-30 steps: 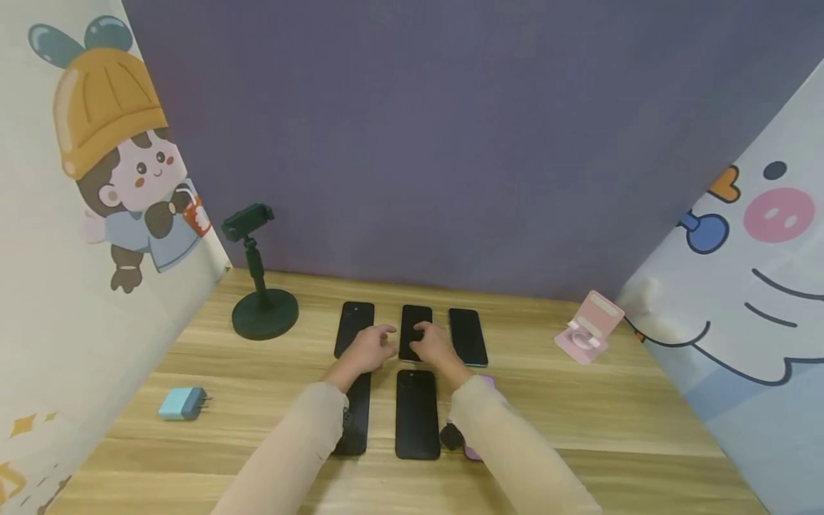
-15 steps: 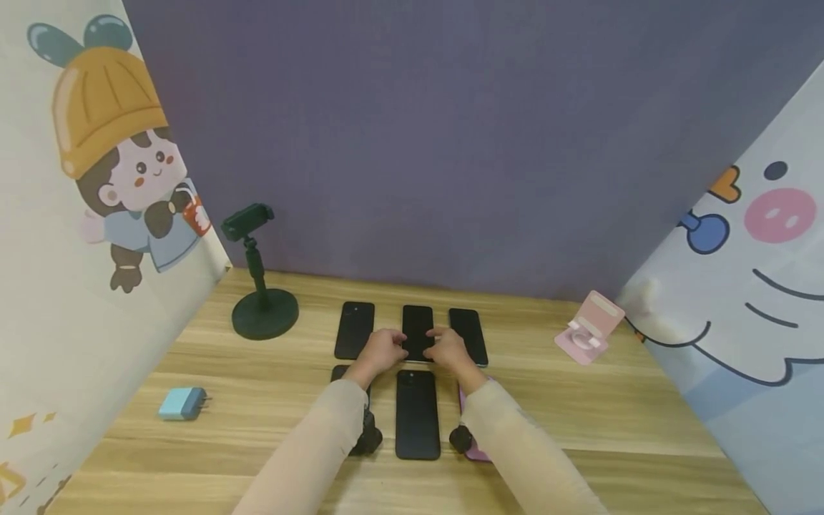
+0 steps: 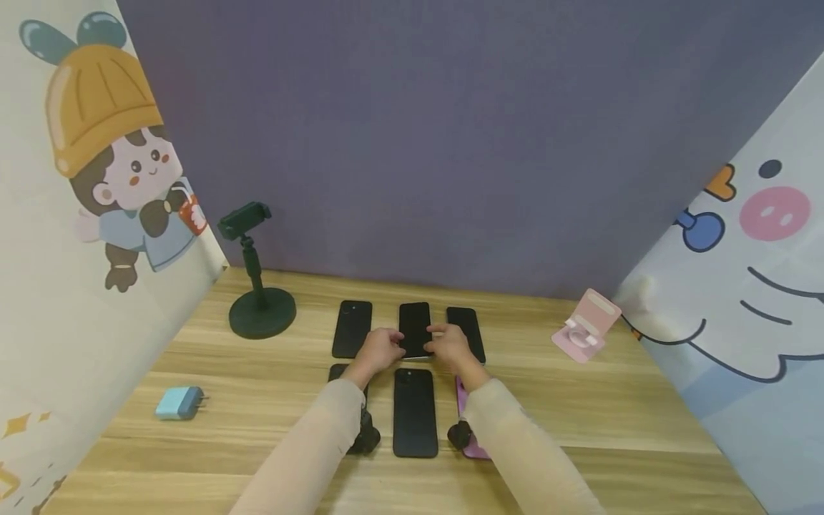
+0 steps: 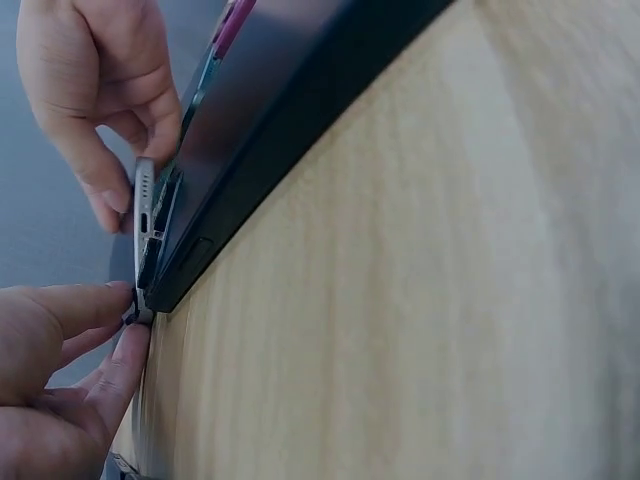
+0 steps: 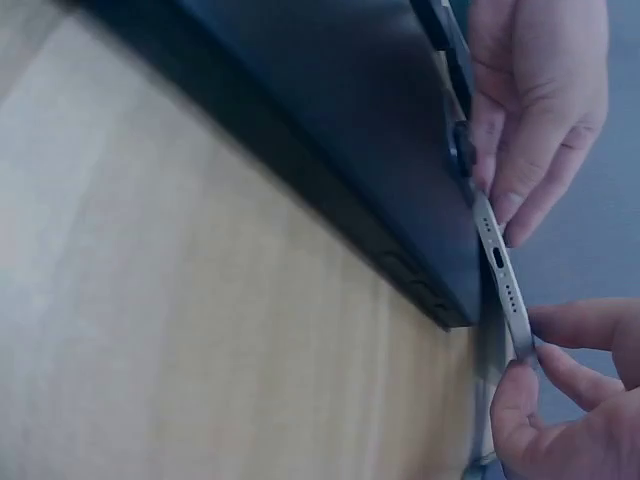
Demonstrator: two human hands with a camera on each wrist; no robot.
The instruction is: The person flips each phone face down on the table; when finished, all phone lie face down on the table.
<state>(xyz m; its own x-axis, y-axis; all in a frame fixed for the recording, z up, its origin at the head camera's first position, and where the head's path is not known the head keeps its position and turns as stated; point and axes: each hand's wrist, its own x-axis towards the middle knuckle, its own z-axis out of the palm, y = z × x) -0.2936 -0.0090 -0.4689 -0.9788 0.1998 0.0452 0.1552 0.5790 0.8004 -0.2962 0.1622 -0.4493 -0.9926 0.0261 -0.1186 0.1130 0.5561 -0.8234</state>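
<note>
Both hands grip a black-screened smartphone (image 3: 415, 325) in the middle of the back row. My left hand (image 3: 381, 349) pinches its left edge and my right hand (image 3: 449, 346) its right edge. In the left wrist view, the phone's silver bottom edge (image 4: 143, 215), with charging port and speaker holes, shows between my fingers. The right wrist view shows the same edge (image 5: 505, 275) lifted at an angle. Directly in front lies a black phone (image 3: 415, 413), back up. Dark phones lie on either side, one at back left (image 3: 352, 327) and one at back right (image 3: 466, 325).
Under my left forearm a dark phone (image 3: 337, 373) is partly hidden; a purple phone (image 3: 475, 450) lies partly under the right. A black stand (image 3: 260, 315) is at back left, a blue plug charger (image 3: 180, 403) at left, a pink folding stand (image 3: 586, 329) at right.
My hands have come to both sides of the middle back phone and taken hold of its edges. The phone has shifted slightly and now sits a little tilted.
</note>
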